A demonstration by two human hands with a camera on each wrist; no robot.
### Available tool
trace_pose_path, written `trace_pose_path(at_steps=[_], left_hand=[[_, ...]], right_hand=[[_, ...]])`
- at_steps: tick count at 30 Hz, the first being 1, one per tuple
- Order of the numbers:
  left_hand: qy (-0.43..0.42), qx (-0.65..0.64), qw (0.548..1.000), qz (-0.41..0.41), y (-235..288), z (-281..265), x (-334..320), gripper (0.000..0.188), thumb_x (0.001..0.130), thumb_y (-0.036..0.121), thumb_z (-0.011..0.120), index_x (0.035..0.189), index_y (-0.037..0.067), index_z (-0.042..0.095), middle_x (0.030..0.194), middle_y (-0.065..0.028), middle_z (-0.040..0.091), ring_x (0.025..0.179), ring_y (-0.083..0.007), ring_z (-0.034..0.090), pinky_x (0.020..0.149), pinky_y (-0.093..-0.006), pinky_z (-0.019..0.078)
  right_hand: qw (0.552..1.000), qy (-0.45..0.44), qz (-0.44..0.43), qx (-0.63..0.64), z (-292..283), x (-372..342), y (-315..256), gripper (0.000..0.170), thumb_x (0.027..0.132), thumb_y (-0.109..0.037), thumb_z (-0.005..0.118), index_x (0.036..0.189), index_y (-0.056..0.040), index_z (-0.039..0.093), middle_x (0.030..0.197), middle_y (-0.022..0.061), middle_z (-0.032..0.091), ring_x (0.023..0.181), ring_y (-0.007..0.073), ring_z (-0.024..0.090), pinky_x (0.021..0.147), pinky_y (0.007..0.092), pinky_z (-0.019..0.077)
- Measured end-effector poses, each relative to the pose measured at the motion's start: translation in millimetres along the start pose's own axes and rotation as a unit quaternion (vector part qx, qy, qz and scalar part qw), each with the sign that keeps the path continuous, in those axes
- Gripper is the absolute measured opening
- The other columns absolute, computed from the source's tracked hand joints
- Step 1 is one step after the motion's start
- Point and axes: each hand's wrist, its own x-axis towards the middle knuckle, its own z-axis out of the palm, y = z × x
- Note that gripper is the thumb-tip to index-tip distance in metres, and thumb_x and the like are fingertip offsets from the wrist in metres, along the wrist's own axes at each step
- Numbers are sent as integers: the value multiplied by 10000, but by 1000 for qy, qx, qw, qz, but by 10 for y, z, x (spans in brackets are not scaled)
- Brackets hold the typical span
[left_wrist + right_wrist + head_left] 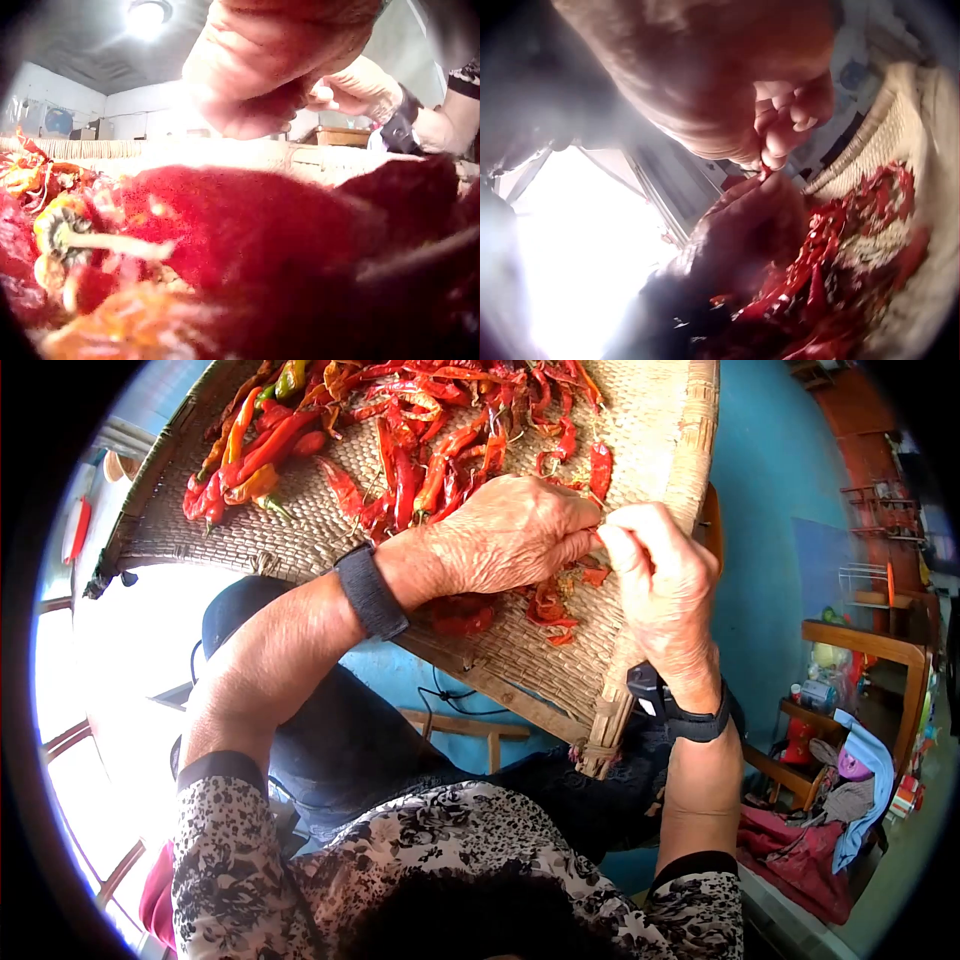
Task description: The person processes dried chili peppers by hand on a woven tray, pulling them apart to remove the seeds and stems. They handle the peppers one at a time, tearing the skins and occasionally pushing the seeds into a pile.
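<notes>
Over the right part of a woven tray, my left hand and right hand meet at the fingertips. In the right wrist view a small red piece of chili pepper shows where they meet, pinched between the fingers of both; most of it is hidden. Many red chili peppers, wrinkled and dry-looking, lie just beyond the left hand. Torn red chili pieces lie on the weave below the hands. Close to the left wrist camera is a chili stem with its cap.
A separate heap of smoother red, orange and green chilies lies at the tray's left. The tray's raised rim runs along the right, ending in a bound wooden corner near my lap. A wooden chair with cloths stands at the right.
</notes>
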Motion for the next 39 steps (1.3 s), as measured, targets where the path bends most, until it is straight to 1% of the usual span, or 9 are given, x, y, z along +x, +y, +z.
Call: trace_pose_path(at_steps=[5,12,18,20,22,24,28,36,39], left_hand=[[-9,-23,999,-27,4,-96,-61,278,939,226,594,826,-27,572,727,-192,558,732,-405,579,640,-460,456],[13,-24,999,-29,-68,-9,-89,292,930,273,590,821,4,628,730,-180,631,699,-381,634,615,-465,501],[-7,-60,998,5,-8,10,-82,221,915,245,606,913,24,620,705,-173,626,702,-380,639,643,-474,505],[-99,-62,984,-133,59,-101,-70,224,897,173,623,1050,16,577,821,-197,630,786,-373,634,700,-440,497],[-114,-64,981,-143,0,-75,-76,269,880,161,636,1104,36,553,852,-186,624,821,-357,637,721,-433,505],[-77,39,996,-16,-89,23,-110,272,857,147,648,1089,38,557,899,-180,608,865,-341,633,737,-425,513],[-66,151,986,25,-112,160,-177,244,831,130,651,1041,37,570,949,-132,568,923,-319,618,754,-398,531],[-68,228,971,18,-228,197,-172,109,834,110,602,915,53,557,904,-104,554,858,-298,613,702,-390,537],[-57,193,979,21,-237,156,-152,67,839,98,583,882,57,550,877,-115,567,829,-311,622,676,-400,536]], right_hand=[[997,47,57,29,-91,31,181,80,906,-109,664,905,-43,618,699,75,632,610,136,606,576,279,483],[964,-132,139,184,-67,9,137,298,878,-209,725,1097,-57,591,762,22,610,680,92,573,597,236,473],[980,-55,104,159,-97,15,105,106,881,-83,687,947,-32,623,733,2,621,656,61,573,597,220,480],[981,59,95,157,-206,24,229,109,945,-108,616,996,-12,610,794,8,614,659,60,556,588,202,469],[981,151,99,75,-419,57,418,130,945,-119,625,1011,-9,609,806,11,628,654,57,556,584,193,466],[968,216,127,-14,-584,57,561,114,924,-107,648,975,-10,616,757,28,646,689,72,592,610,231,486],[949,111,176,-237,-754,-80,870,277,907,-207,661,1105,-21,606,761,152,656,673,260,637,642,384,505],[990,-51,-80,-105,-98,-14,322,196,833,-119,710,956,-21,592,840,108,615,720,240,618,606,355,503],[961,-191,-64,-192,-58,-48,331,239,793,-174,715,955,-20,630,930,151,623,905,318,598,799,418,481]])
